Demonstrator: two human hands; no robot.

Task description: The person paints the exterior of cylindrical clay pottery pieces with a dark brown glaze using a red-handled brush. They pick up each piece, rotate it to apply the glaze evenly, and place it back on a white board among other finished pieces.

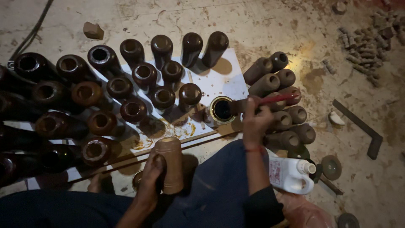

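A: Left hand [154,169]?
B: Low, near the knee, fingers curled shut in a grasp, forearm angled up from below.
A: Right hand [255,120]?
B: Raised beyond the knee, fingers pinched, wrist straight.

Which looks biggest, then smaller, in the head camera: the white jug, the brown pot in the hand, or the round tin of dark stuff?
1. Brown pot in the left hand, though it is nearest the camera.
2. White jug, looks nearly alike.
3. Round tin, smallest.
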